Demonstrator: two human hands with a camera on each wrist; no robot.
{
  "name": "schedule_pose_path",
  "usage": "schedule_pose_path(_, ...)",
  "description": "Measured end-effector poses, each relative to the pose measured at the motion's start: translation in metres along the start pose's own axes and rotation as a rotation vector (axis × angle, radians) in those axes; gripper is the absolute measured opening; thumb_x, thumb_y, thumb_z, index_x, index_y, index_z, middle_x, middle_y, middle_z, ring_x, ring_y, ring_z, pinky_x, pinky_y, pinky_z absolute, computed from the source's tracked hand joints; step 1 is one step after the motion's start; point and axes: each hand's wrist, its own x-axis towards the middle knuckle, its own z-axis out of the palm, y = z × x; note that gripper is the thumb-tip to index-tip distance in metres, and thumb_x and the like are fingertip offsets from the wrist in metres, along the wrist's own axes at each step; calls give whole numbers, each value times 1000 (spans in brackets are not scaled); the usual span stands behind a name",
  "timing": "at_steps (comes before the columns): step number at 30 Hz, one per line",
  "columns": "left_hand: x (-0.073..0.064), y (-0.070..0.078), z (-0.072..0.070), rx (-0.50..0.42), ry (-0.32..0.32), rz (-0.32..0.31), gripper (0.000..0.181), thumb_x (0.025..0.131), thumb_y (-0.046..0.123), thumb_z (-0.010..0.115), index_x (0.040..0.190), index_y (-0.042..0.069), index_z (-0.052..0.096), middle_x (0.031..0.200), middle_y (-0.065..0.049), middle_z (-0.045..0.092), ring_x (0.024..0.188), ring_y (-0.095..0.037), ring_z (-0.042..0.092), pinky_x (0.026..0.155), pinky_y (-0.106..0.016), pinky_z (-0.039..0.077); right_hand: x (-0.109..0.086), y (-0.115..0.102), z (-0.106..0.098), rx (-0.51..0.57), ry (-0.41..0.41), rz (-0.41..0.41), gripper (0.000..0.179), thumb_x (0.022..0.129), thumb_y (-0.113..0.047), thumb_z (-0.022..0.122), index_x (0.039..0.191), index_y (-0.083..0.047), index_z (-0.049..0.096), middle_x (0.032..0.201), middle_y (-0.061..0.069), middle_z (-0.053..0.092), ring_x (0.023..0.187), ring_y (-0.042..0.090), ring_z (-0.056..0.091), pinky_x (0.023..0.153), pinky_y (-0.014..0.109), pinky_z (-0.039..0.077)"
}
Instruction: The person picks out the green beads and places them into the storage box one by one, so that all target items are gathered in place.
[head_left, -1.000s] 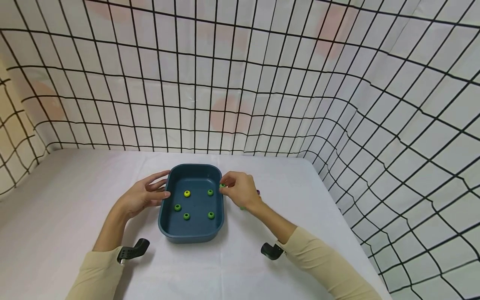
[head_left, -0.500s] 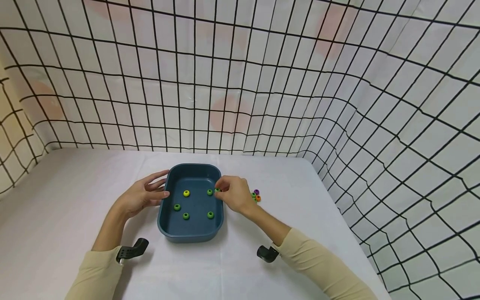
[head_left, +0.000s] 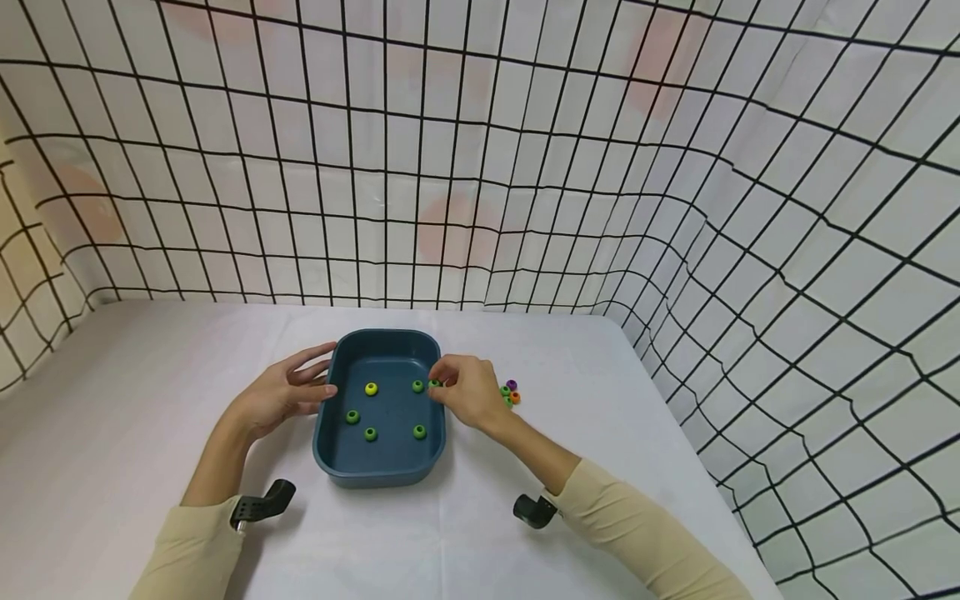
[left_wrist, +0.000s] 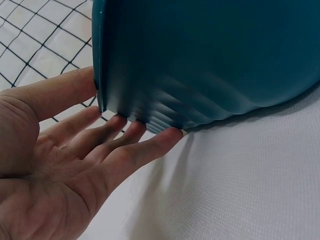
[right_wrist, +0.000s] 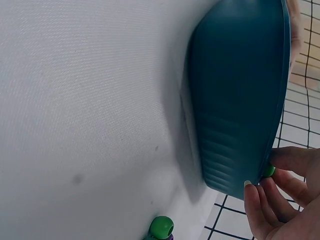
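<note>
A blue rectangular tray (head_left: 386,457) stands on the white-covered table, holding a yellow bead (head_left: 371,389) and several green beads. My right hand (head_left: 472,392) pinches a green bead (right_wrist: 269,171) between thumb and forefinger at the tray's right rim; its other fingers lie against the tray's outer wall. On the opposite side, my left hand (head_left: 276,397) rests its fingertips on the rim and outer wall, the fingers fairly straight. Just right of my right hand lies a small group of loose beads, with a purple bead (head_left: 512,385), an orange bead (head_left: 515,397) and green ones.
Black grid netting (head_left: 465,179) rises behind the table and along its right side, with a white sheet behind it. Black camera mounts (head_left: 264,502) sit at both sleeve cuffs, low over the white cloth (head_left: 390,542).
My right hand has moved left with the pinched green bead, from outside the right rim to just inside it. The loose beads it covered now show. My left hand stays in place.
</note>
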Motion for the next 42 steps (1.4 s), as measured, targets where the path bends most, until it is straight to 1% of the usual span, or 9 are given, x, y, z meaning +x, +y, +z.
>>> schedule_pose_path(7, -1, -1, 0, -13, -4, -1, 84, 94, 7, 70, 163, 14, 22, 165, -24, 23, 143, -47, 40, 96, -44, 57, -2, 0, 1, -1, -1, 9, 10, 87, -7, 77, 97, -7, 75, 90, 3, 76, 83, 17, 66, 71, 27, 55)
schedule_pose_path(12, -2, -1, 0, -21, -3, 1, 84, 94, 5, 70, 163, 14, 22, 166, -24, 22, 144, -46, 38, 96, -43, 57, -3, 1, 2, 4, -4, 5, 12, 87, -7, 77, 99, -4, 75, 91, 4, 76, 83, 17, 66, 71, 27, 55)
schedule_pose_path(20, -2, -1, 0, -19, -1, 11, 84, 93, 6, 70, 162, 14, 23, 166, -25, 22, 144, -47, 39, 96, -44, 57, -2, 1, 2, 0, -1, -5, 15, 87, -7, 78, 101, -2, 75, 95, 10, 77, 86, 21, 67, 74, 30, 56)
schedule_pose_path(23, -2, -1, 0, -16, -2, 8, 84, 93, 6, 70, 162, 14, 23, 165, -25, 22, 144, -47, 39, 97, -45, 56, -2, 0, 2, 1, 1, -2, 15, 87, -7, 78, 101, -2, 75, 95, 10, 77, 87, 21, 67, 75, 31, 57)
schedule_pose_path(27, -2, 0, 1, -16, -3, 4, 85, 93, 7, 71, 163, 14, 23, 165, -25, 22, 143, -48, 39, 97, -45, 57, -3, 1, 1, 2, 14, -6, 15, 86, -7, 78, 101, -3, 75, 94, 9, 77, 87, 22, 69, 73, 30, 57)
schedule_pose_path(32, -3, 2, 1, -15, -1, 4, 84, 94, 5, 69, 163, 13, 23, 165, -25, 23, 143, -48, 40, 96, -44, 57, -3, 4, -2, -8, 52, -12, 14, 85, -9, 80, 98, -7, 76, 90, 6, 77, 84, 20, 70, 70, 29, 56)
schedule_pose_path(36, -2, 1, 1, -16, 0, 6, 84, 93, 5, 70, 162, 14, 23, 165, -25, 23, 142, -48, 41, 96, -43, 58, -3, 6, -7, -8, 76, 5, 15, 84, -11, 80, 98, -7, 76, 88, 6, 76, 81, 19, 69, 68, 29, 55)
schedule_pose_path(42, -1, 0, 1, -19, 0, 9, 84, 93, 4, 69, 163, 13, 22, 166, -24, 22, 143, -47, 40, 96, -42, 58, -6, 10, -15, -16, 87, 29, 16, 85, -11, 80, 99, -6, 76, 87, 7, 75, 81, 20, 68, 68, 30, 55)
